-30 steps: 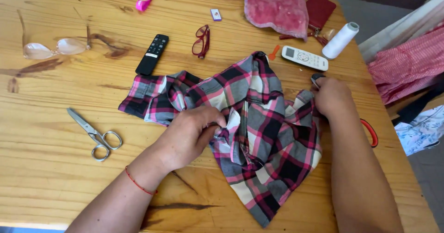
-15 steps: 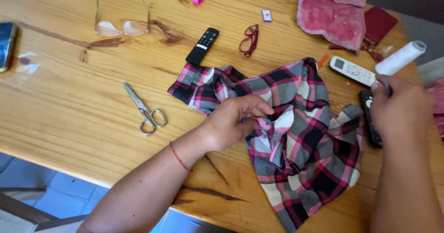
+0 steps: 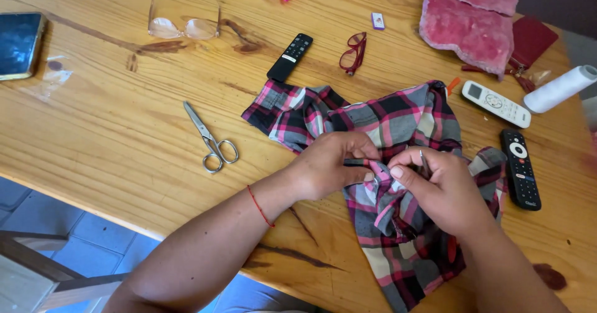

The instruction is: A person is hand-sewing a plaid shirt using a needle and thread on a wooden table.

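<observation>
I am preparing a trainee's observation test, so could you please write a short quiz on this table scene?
1. True or false: the scissors lie shut on the table, apart from both hands.
2. What do the left hand and right hand pinch together?
3. Which lies nearest the white thread spool? A) phone B) white remote C) clear glasses

Key: 1 true; 2 the plaid cloth; 3 B.

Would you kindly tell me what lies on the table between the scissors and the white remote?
In the head view, the plaid shirt lies bunched between the scissors and the white remote, with bare wooden table left of it.
</observation>
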